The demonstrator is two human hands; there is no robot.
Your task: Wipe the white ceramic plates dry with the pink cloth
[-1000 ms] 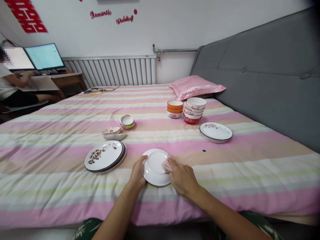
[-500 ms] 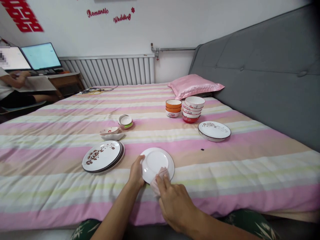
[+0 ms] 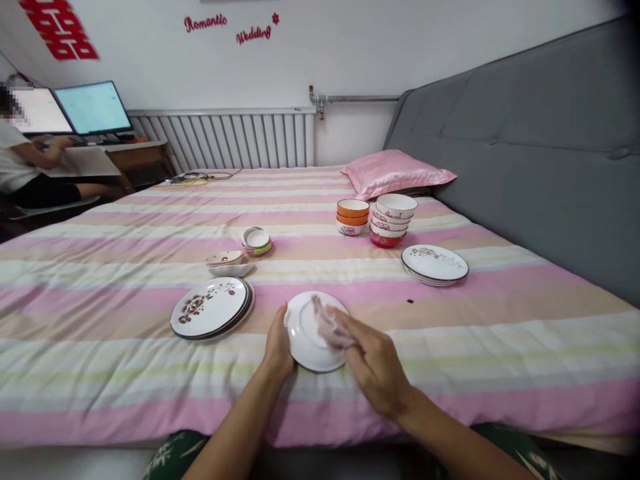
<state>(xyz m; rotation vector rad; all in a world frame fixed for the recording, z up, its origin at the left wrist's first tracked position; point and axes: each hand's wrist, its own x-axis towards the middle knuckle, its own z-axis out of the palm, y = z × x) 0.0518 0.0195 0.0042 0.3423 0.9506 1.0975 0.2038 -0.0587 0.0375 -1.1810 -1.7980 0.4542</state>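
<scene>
Striped bedspread below white wall

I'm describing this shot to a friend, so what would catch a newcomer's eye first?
Front and centre, the left hand steadies a white plate on the striped bedspread while the right hand presses a pink cloth onto it. Beyond them sit stacked bowls and a pink pillow.

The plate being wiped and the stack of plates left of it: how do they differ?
The white plate is plain and single, gripped by the left hand and rubbed with a cloth by the right hand. The plate stack has brown floral print and dark rims, untouched. Both are round and rest on the striped bedcover.
</scene>
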